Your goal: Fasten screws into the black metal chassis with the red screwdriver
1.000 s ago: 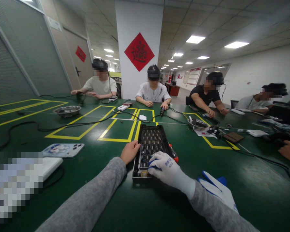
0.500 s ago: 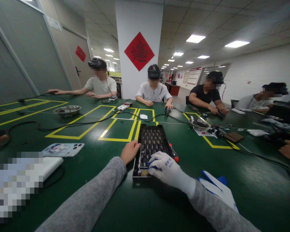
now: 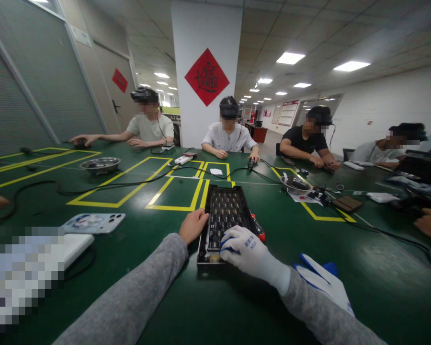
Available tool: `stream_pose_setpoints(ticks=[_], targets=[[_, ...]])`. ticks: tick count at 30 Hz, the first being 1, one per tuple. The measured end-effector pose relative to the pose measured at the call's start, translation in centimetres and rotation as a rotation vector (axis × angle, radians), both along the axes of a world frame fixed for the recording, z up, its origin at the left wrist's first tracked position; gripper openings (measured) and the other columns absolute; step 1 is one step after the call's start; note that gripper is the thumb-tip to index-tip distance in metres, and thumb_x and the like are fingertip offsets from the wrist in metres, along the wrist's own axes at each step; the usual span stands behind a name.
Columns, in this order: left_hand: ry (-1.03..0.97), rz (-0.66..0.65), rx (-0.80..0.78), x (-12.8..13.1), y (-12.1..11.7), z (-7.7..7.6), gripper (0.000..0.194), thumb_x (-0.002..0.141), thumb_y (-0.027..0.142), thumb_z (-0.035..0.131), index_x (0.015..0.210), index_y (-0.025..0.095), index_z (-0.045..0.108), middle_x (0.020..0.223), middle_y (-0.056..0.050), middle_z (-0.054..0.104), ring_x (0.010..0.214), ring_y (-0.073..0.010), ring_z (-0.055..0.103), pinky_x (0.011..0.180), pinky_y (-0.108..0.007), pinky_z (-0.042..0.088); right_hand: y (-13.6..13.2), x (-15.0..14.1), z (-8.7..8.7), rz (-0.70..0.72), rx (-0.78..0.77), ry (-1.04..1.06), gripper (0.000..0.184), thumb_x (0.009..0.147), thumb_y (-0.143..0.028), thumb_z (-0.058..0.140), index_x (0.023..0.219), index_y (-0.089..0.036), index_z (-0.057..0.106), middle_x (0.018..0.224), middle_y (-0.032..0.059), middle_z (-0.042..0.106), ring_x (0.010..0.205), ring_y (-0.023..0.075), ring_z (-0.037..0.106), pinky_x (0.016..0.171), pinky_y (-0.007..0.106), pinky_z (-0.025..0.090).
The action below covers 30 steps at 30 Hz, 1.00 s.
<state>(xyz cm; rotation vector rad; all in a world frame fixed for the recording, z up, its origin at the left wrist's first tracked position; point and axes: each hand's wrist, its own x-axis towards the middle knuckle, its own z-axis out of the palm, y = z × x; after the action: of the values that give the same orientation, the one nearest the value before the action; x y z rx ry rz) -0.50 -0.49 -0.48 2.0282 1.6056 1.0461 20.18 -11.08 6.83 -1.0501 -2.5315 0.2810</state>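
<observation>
A black screwdriver bit case [image 3: 225, 203] lies open on the green table in front of me, with rows of metal bits standing in it. My left hand [image 3: 194, 225], bare, is closed at the case's left rim, its fingertips partly out of sight. My right hand [image 3: 249, 251] wears a white work glove with blue on the finger side. Its fingers are curled over the near right corner of the case and hide that part. Against the right side of the case lies a red and black screwdriver handle [image 3: 258, 229].
A loose white and blue glove [image 3: 325, 282] lies right of my forearm. On the left are a phone [image 3: 93, 223] and a white device [image 3: 77, 244]. Metal bowls [image 3: 100, 165], cables and yellow tape lines lie farther off. Several co-workers sit around the table.
My hands and the case have not visibly moved. The hand of the co-worker opposite has shifted slightly on a dark tool. A co-worker's hand at the left edge has drawn back a little.
</observation>
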Motion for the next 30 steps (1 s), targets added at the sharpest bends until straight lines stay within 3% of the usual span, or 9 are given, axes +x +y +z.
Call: stream_pose_setpoints(ticks=[18, 30], targets=[[-0.005, 0.0, 0.002, 0.02, -0.1, 0.07, 0.03, 0.081, 0.034, 0.04, 0.057, 0.018, 0.031, 0.055, 0.005, 0.038, 0.056, -0.0113, 0.039, 0.055, -0.023, 0.025, 0.4, 0.09, -0.88, 0.002, 0.048, 0.014, 0.022, 0.084, -0.037, 0.054, 0.081, -0.023, 0.07, 0.096, 0.0009, 0.063, 0.096, 0.0167, 0.051, 0.088, 0.032, 0.039], [-0.014, -0.002, 0.006, 0.08, -0.2, 0.27, 0.03, 0.08, 0.034, 0.041, 0.056, 0.018, 0.032, 0.055, 0.004, 0.038, 0.055, -0.0118, 0.04, 0.054, -0.024, 0.025, -0.03, -0.07, 0.08, -0.025, -0.011, -0.007, 0.026, 0.085, -0.04, 0.051, 0.083, -0.024, 0.071, 0.095, 0.0019, 0.063, 0.096, 0.0172, 0.052, 0.089, 0.033, 0.039]])
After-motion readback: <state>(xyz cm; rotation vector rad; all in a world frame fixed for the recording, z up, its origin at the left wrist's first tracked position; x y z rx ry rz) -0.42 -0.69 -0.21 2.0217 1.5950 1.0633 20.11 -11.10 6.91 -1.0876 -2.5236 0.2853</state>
